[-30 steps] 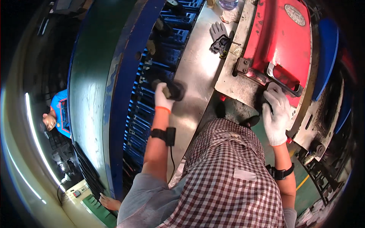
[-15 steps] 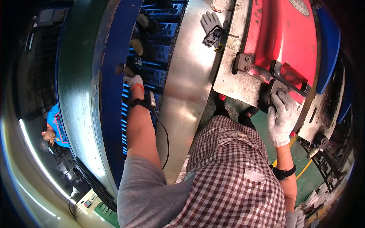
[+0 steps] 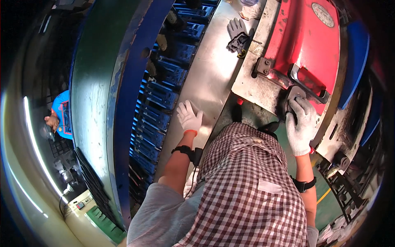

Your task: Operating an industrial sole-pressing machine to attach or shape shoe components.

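Note:
My left hand [image 3: 189, 117], in a thin white glove with a red-orange cuff, is empty, its fingers stretched and thumb apart. It is over or on the bare metal ledge [image 3: 197, 78], beside the blue slatted rack [image 3: 158, 99]; contact cannot be told. My right hand [image 3: 302, 121], in a white knitted glove, is closed round a dark shoe-shaped piece [image 3: 291, 95] with a grey rounded face. That piece is at the near edge of the red machine [image 3: 304, 45], just before its black handle bracket [image 3: 310, 82]. My fingers hide part of it.
Grey-and-black work gloves [image 3: 238, 35] lie on the ledge near the machine. Dark, tan-tipped pieces [image 3: 161, 41] stand in the rack. A blue beam [image 3: 135, 82] runs along the rack's left. A person in a blue shirt [image 3: 62, 113] is beyond at the far left.
My left hand has come out of the blue rack, moving right and nearer to me over the metal ledge, and has opened. My right hand keeps its hold at the red machine, shifting slightly.

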